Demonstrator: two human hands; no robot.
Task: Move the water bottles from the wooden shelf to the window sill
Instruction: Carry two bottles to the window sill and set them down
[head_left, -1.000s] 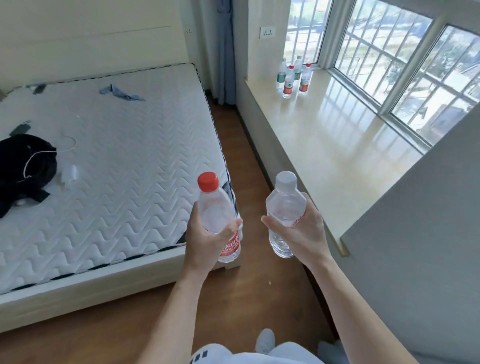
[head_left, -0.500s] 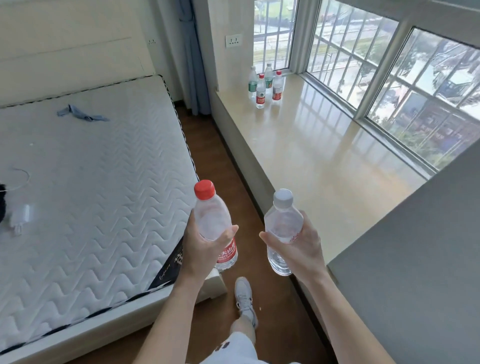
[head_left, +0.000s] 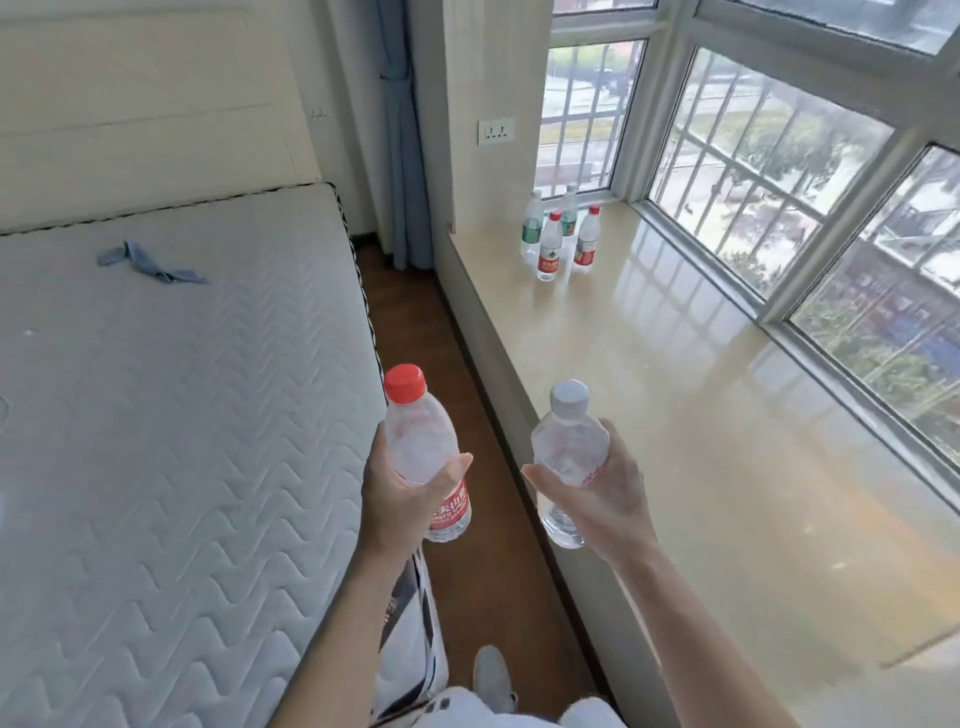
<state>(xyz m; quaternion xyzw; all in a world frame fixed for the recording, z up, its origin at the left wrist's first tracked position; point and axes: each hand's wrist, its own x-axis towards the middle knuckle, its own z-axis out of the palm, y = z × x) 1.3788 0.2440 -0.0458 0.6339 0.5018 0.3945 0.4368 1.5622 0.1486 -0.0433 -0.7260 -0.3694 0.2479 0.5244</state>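
Fingers of the left hand (head_left: 400, 499) were curled round the middle of the red-capped bottle (head_left: 421, 441). The thumb lay across its near face just above the red label, and the other fingers were hidden behind the clear plastic. That bottle stood upright in the grip, cap uppermost, over the strip of wooden floor (head_left: 467, 338) beside the mattress (head_left: 182, 415).

The right hand (head_left: 608, 493) gripped the white-capped bottle (head_left: 569, 447) much the same way. Its thumb pointed left across the front and its fingers were wrapped round the far side, with the bottle's base hanging clear below the palm. This bottle was upright too. It showed against the near edge of the window sill (head_left: 701, 441) and rested on nothing.

Both forearms reached forward from the body at about the same height, thumb sides up. The two hands were apart, with bare floor showing between them.

At the far end of the sill, near the corner under the window (head_left: 779, 182), four bottles (head_left: 556, 239) stood close together. Two had red caps and red labels in front, and two with green labels stood behind.

A crumpled blue cloth (head_left: 150, 262) lay on the mattress, well away from the hands. A blue curtain (head_left: 405, 156) hung in the corner, and a wall socket (head_left: 496, 131) sat above the sill's far end. One grey shoe (head_left: 493, 675) showed on the floor below the arms.
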